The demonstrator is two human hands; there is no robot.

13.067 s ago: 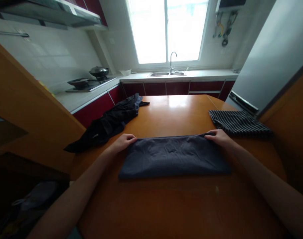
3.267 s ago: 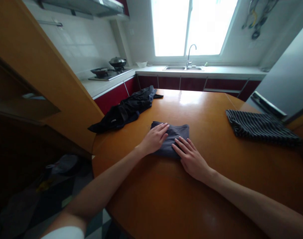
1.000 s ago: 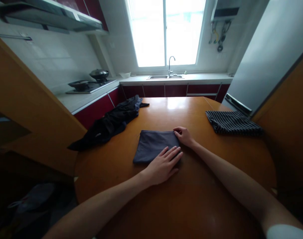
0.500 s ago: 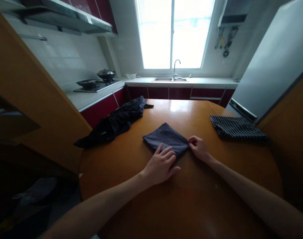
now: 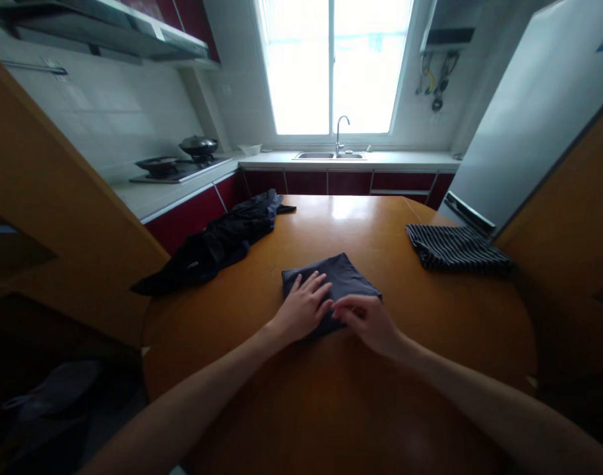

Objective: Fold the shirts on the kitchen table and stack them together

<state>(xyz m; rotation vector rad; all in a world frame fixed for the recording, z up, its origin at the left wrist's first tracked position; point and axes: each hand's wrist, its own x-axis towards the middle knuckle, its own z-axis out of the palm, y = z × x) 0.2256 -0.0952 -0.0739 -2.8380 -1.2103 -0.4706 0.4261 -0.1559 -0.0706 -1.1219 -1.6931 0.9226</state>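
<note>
A folded piece of dark blue-grey cloth [image 5: 349, 278] lies near the middle of the wooden table [image 5: 301, 402]. Its kind of garment cannot be made out. On its left part rests my left hand [image 5: 303, 309], fingers stretched and spread, holding nothing. My right hand [image 5: 369, 322] is over the near right edge of the cloth, fingers curled and tips drawn together close to my left thumb. Whether a bit of cloth is between those fingertips is hidden. The near edge of the cloth is partly covered by both hands.
Rumpled black clothing [image 5: 217, 241] lies along the table's left side. A folded black-and-white striped cloth [image 5: 457, 249] is on the right, near the fridge [image 5: 514, 112]. Beyond the table are a counter with a sink [image 5: 316, 156] and a stove [image 5: 183, 170] with pans.
My right hand has moved left from the right corner of the folded cloth to its near edge. My left hand has shifted slightly left and up. The cloth has turned a little.
</note>
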